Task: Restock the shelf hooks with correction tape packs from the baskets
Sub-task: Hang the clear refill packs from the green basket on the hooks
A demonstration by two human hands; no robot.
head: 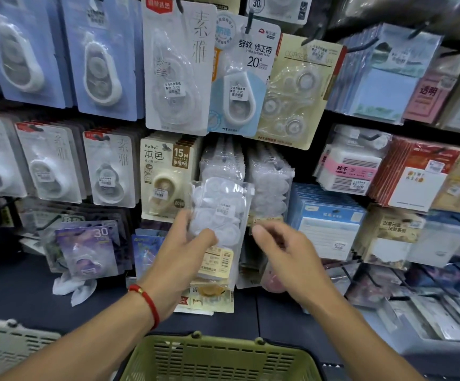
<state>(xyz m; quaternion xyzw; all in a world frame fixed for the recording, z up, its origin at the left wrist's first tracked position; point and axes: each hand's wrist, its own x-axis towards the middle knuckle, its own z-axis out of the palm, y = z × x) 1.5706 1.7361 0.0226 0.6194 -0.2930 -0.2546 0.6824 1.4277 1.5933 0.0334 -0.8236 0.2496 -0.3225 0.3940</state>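
Observation:
My left hand [180,253] grips a clear plastic pack of white correction tape refills [220,215] by its lower left part, holding it upright in front of the shelf. Behind it, two hooks carry stacks of the same clear packs [270,182]. My right hand [283,254] hovers just right of the held pack, fingers loosely curled and holding nothing. A green basket [220,358] sits below my arms at the bottom edge; its inside is hidden. A grey basket [6,345] shows at the bottom left.
Carded correction tapes hang on hooks above and to the left, among them a beige 15M pack [165,174]. Sticky-note pads [330,215] hang to the right. A dark shelf ledge [30,292] runs below, with loose packs [209,298] lying on it.

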